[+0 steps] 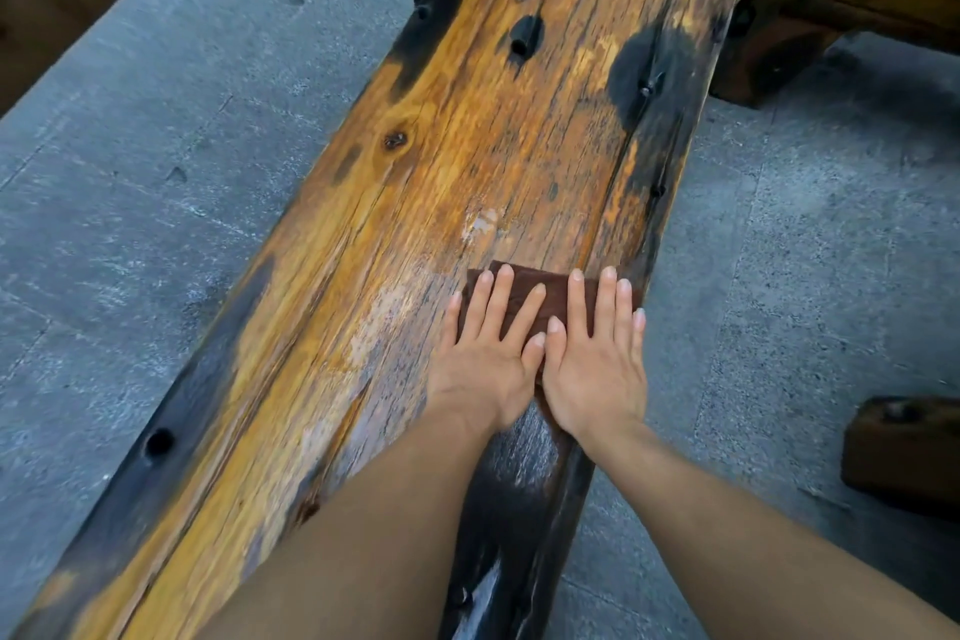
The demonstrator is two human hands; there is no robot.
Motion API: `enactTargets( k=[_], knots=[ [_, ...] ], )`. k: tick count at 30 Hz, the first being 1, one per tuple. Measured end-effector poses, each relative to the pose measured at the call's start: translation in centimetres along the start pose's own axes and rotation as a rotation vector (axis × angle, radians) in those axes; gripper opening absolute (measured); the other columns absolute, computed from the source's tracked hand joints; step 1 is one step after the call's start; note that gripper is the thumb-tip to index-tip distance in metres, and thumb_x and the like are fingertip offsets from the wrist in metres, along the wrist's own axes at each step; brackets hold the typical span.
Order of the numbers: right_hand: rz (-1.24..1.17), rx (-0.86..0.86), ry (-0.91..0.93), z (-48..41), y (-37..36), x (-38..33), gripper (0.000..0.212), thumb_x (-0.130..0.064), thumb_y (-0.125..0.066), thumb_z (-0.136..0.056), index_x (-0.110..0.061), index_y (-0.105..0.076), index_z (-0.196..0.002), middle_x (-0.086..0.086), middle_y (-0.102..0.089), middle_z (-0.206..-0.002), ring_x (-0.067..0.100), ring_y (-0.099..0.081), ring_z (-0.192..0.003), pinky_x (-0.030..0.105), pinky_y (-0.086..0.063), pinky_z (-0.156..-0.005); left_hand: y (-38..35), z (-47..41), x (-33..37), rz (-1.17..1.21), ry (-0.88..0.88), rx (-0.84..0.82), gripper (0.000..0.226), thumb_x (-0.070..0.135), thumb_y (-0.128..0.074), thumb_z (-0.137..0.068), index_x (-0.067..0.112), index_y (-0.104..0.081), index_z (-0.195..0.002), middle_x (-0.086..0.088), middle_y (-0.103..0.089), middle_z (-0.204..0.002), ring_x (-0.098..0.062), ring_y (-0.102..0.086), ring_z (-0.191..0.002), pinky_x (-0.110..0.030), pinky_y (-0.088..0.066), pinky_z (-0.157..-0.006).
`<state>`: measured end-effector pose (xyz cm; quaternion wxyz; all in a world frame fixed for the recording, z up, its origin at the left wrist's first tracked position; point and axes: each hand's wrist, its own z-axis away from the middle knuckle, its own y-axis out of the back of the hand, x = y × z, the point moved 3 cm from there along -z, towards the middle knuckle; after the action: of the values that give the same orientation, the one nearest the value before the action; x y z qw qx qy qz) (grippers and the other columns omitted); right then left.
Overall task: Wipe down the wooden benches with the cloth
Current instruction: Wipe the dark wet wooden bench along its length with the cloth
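Grey stone floor (156, 172) flanks a long wooden counter (467, 130) whose long axis runs away from the person, tilting up and to the right. A brown cloth (556, 291) lies by its right edge. The left hand (485, 359) and right hand (597, 364) press it flat side by side, fingers straight and pointing along the grain. Dry wood lies ahead and to the left, so the push likely goes forward; the left hand is nearer the broad unwiped part.

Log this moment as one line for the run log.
step: wipe bench | left hand: flat on brown folded cloth | right hand: flat on cloth | cloth: near right edge of worn orange wooden bench
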<state>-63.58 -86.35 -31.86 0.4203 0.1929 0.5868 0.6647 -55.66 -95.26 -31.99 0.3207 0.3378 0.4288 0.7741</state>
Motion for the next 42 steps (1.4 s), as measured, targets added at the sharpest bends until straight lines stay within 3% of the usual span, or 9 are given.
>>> enactTargets(
  k=[4, 13, 21, 32, 38, 42],
  knots=[
    [-0.003, -0.025, 0.019, 3.6, -1.3, -1.8, 0.057, -0.041, -0.005, -0.097, -0.027, 0.027, -0.141, 0.003, 0.034, -0.149, 0.016, 0.037, -0.135, 0.037, 0.022, -0.112, -1.1, 4.0, -1.6, -0.004, 0.017, -0.021, 0.050, 0.049, 0.004, -0.097, 0.042, 0.047, -0.120, 0.008, 0.055, -0.132, -0.008, 0.052, -0.121, -0.035, 0.035, -0.100],
    [0.041, -0.073, 0.051, 10.9, -4.4, -6.6, 0.057, -0.042, 0.002, -0.093, -0.026, 0.042, -0.130, 0.004, 0.043, -0.143, 0.018, 0.044, -0.131, 0.037, 0.030, -0.107, -3.7, 12.4, -6.3, -0.005, 0.080, -0.007, 0.051, 0.052, 0.006, -0.095, 0.044, 0.051, -0.117, 0.010, 0.056, -0.132, -0.008, 0.052, -0.122, -0.035, 0.038, -0.098],
    [0.028, -0.119, 0.097, 18.1, -7.3, -11.5, 0.057, -0.042, 0.004, -0.092, -0.024, 0.040, -0.133, 0.005, 0.046, -0.142, 0.020, 0.042, -0.132, 0.038, 0.029, -0.108, -5.9, 20.9, -10.6, 0.019, 0.156, -0.012, 0.049, 0.050, 0.009, -0.093, 0.042, 0.048, -0.122, 0.009, 0.055, -0.133, -0.009, 0.051, -0.123, -0.038, 0.030, -0.105],
    [0.036, -0.265, 0.168, 27.4, -10.0, -17.5, 0.058, -0.041, 0.000, -0.097, -0.023, 0.041, -0.134, 0.006, 0.051, -0.140, 0.020, 0.048, -0.127, 0.040, 0.029, -0.108, -8.5, 31.7, -15.6, 0.035, 0.240, -0.053, 0.050, 0.052, 0.018, -0.087, 0.040, 0.047, -0.126, 0.008, 0.054, -0.135, -0.011, 0.050, -0.124, -0.037, 0.034, -0.102],
    [0.042, -0.261, 0.175, 28.1, -10.5, -17.8, 0.057, -0.042, 0.003, -0.096, -0.023, 0.044, -0.132, 0.006, 0.052, -0.139, 0.020, 0.048, -0.127, 0.041, 0.027, -0.109, -8.7, 32.4, -16.1, 0.030, 0.236, -0.077, 0.050, 0.051, 0.014, -0.090, 0.039, 0.047, -0.125, 0.005, 0.054, -0.135, -0.012, 0.052, -0.122, -0.036, 0.036, -0.100],
    [0.032, -0.182, 0.169, 27.6, -10.9, -17.6, 0.058, -0.044, 0.011, -0.090, -0.022, 0.036, -0.138, 0.006, 0.044, -0.145, 0.020, 0.040, -0.134, 0.040, 0.024, -0.110, -8.5, 31.2, -16.5, 0.021, 0.201, -0.072, 0.057, 0.054, 0.023, -0.080, 0.038, 0.039, -0.133, 0.002, 0.049, -0.140, -0.013, 0.050, -0.125, -0.038, 0.030, -0.105]
  ],
)
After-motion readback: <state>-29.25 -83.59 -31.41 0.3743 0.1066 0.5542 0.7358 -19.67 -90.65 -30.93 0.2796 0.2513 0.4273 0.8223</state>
